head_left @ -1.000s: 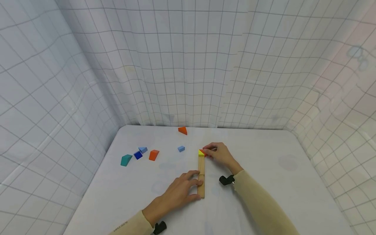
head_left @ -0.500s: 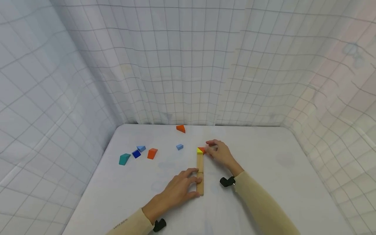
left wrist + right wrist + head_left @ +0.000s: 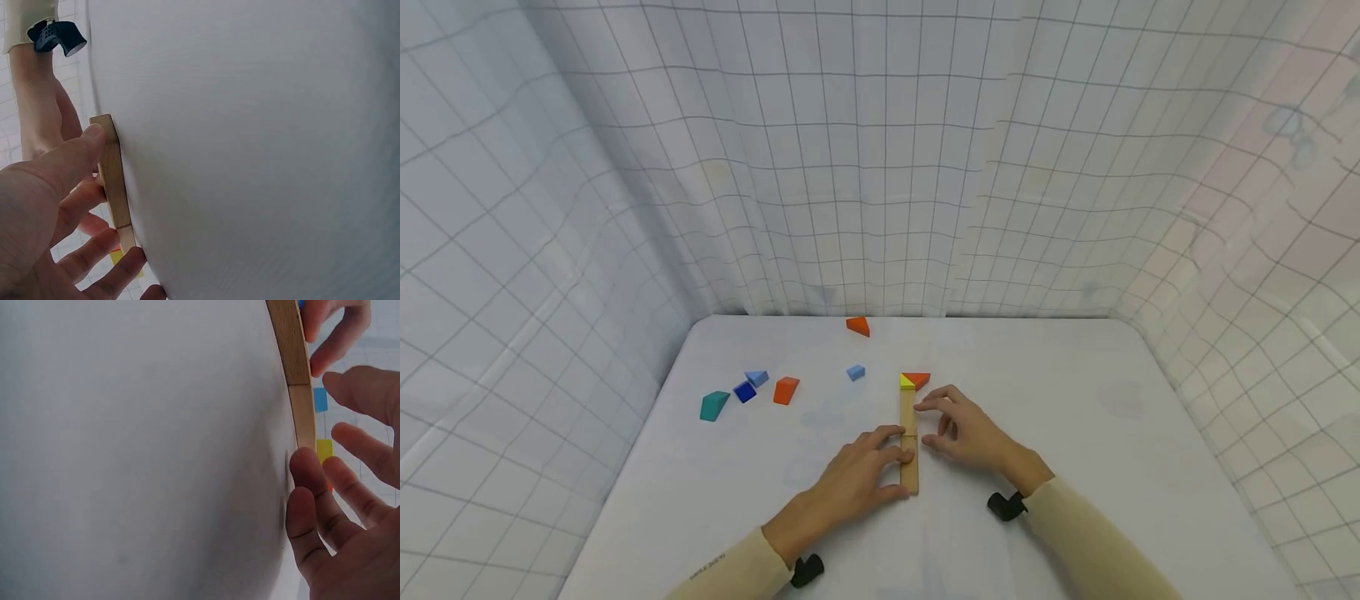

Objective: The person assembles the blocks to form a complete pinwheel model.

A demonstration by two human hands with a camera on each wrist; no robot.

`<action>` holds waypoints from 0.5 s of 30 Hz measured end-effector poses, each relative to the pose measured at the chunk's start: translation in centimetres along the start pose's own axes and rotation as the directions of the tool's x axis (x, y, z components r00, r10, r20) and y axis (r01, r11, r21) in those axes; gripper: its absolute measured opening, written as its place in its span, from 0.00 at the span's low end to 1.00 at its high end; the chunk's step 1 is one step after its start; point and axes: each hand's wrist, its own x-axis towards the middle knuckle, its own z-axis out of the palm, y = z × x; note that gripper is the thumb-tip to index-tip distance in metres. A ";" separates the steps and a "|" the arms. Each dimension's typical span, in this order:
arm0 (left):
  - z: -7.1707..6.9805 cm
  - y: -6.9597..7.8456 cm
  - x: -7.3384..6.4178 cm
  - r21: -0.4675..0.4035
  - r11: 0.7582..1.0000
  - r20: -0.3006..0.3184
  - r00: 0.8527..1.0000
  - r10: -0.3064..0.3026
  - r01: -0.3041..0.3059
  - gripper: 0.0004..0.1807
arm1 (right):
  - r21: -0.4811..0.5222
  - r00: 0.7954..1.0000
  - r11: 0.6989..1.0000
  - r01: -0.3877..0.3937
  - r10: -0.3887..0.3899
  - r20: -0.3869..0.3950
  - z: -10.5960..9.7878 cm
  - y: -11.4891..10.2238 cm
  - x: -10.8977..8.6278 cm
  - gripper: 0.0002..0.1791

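Two long wooden blocks lie end to end on the white table, the near block [image 3: 909,479] and the far block [image 3: 908,408]. At the far end sits a yellow triangular block [image 3: 907,384], with a red triangular block [image 3: 919,380] against its right side. My left hand [image 3: 853,482] rests along the left of the strip, its fingertips on the wood and the thumb [image 3: 94,132] touching the near block. On the other side my right hand [image 3: 973,435] hovers close to the far block, fingers loosely bent and nothing between them.
To the left lie a teal block [image 3: 715,406], a dark blue block [image 3: 745,392], a light blue triangle [image 3: 757,378] and an orange block [image 3: 786,390]. Farther back are a small light blue block [image 3: 856,372] and another orange block [image 3: 858,327]. Gridded white curtains surround the table.
My right hand has let go of the red triangular block and come back toward me beside the wooden strip. The left hand keeps its place on the wood.
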 end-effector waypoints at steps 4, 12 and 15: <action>-0.1 0.0 0.0 -0.004 1.000 -0.005 1.000 0.002 -0.002 0.29 | -0.033 0.995 0.999 0.033 -0.030 0.095 0.1 -0.6 -0.8 0.34; -0.1 -0.1 0.3 -0.048 0.999 0.005 1.000 -0.006 0.006 0.28 | -0.075 0.991 0.997 0.019 -0.009 0.131 0.4 -1.9 -1.2 0.41; -0.2 -0.2 0.3 -0.056 0.998 0.005 1.000 -0.012 0.012 0.29 | -0.100 0.992 0.995 0.012 0.000 0.127 0.7 -2.2 -1.2 0.41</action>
